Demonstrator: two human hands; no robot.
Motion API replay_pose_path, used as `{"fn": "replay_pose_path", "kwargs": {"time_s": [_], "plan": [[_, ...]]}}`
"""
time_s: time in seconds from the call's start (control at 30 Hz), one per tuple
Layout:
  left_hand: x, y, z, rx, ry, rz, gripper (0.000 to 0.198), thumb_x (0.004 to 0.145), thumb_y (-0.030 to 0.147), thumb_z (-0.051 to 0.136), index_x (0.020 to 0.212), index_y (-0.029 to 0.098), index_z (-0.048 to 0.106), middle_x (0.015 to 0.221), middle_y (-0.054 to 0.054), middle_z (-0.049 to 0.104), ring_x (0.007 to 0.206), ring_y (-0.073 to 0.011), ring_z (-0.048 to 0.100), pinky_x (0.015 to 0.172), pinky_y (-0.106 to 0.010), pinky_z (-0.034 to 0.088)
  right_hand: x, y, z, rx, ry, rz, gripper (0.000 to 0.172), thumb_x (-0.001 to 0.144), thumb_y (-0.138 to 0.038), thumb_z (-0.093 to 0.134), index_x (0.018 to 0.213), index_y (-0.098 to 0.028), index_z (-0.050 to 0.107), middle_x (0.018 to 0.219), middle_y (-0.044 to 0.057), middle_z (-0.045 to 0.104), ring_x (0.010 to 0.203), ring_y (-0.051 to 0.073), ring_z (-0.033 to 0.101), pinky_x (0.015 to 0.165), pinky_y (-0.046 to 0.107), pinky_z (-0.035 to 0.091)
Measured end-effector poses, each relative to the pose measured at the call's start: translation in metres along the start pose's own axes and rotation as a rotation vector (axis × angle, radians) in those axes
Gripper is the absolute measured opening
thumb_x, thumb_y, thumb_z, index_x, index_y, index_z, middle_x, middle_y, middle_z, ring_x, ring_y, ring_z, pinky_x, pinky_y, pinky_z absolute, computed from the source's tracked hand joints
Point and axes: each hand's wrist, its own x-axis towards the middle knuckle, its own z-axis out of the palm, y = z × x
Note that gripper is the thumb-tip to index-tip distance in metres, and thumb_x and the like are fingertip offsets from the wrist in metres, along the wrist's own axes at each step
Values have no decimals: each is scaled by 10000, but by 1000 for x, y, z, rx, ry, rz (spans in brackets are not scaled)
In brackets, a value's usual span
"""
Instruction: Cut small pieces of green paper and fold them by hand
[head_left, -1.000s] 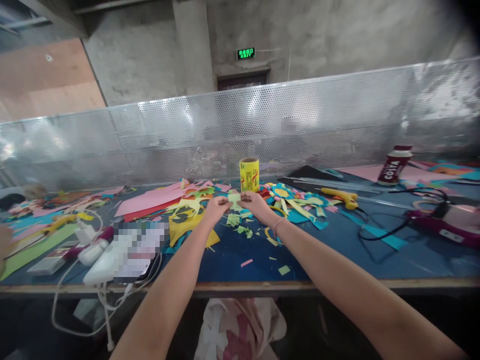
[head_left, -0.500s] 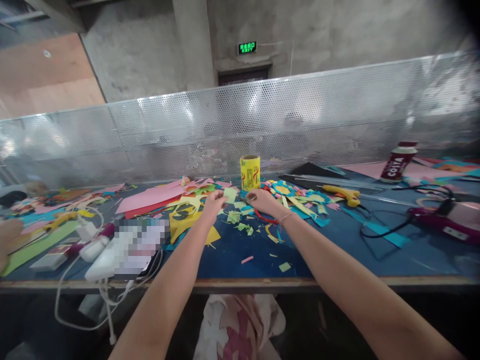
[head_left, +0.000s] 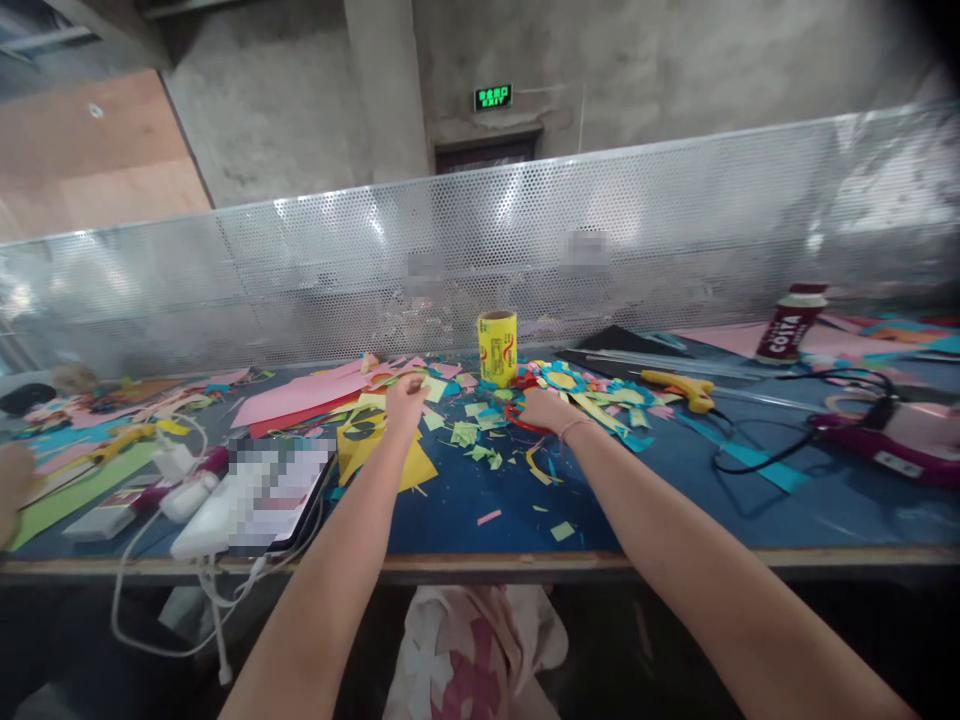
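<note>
My left hand (head_left: 405,393) is closed in a pinch on a small light green paper piece (head_left: 434,389), just above the blue tabletop (head_left: 675,490). My right hand (head_left: 541,407) rests on the table to the right of it, its fingers curled over the red loop handles of a pair of scissors (head_left: 514,418). Light green and blue paper scraps (head_left: 474,443) lie between and just in front of the two hands. A cut yellow sheet (head_left: 373,447) lies under my left forearm.
A yellow tape roll (head_left: 497,347) stands behind the hands, with a blue and yellow paper flower (head_left: 562,378) beside it. A yellow glue gun (head_left: 685,390), a bottle (head_left: 790,324) and a magenta tool with a black cord (head_left: 885,440) are at the right. A tablet (head_left: 270,495), white cables and another person's hand (head_left: 11,480) are at the left.
My hands have parted. The right let go of the green piece and dropped onto the red scissors, while the left kept the piece and moved slightly away.
</note>
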Motion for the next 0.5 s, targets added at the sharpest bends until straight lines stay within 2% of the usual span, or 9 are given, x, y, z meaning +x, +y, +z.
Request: {"fn": "replay_pose_path", "kwargs": {"time_s": [0.1,0.17,0.3,0.5], "plan": [[1,-1,1,-317,69,-219,206,623,143,628,829,141,628,812,-45,667,738,-140,629,719,-278,498,-2,-5,-8,57,70,49,420,781,-424,477,945,-61,612,917,210,647,850,278,625,649,293,429],[0,2,1,-491,119,-302,207,622,146,638,828,141,611,799,-34,658,705,-121,623,690,-263,504,-7,-15,-15,168,133,71,417,789,-445,480,951,-75,583,899,191,646,837,266,620,645,286,420],[-3,11,1,-647,189,-309,184,636,144,643,805,146,571,740,-10,628,701,-103,615,686,-237,512,-20,-39,-19,461,156,-75,426,751,-542,507,885,-138,519,862,120,628,788,224,590,635,273,415],[-8,22,-1,-643,188,-246,200,692,205,622,861,176,519,728,6,597,708,-101,613,701,-253,527,-29,-58,-2,671,97,-181,427,732,-612,474,794,-199,385,746,25,547,729,180,540,643,285,417]]}}
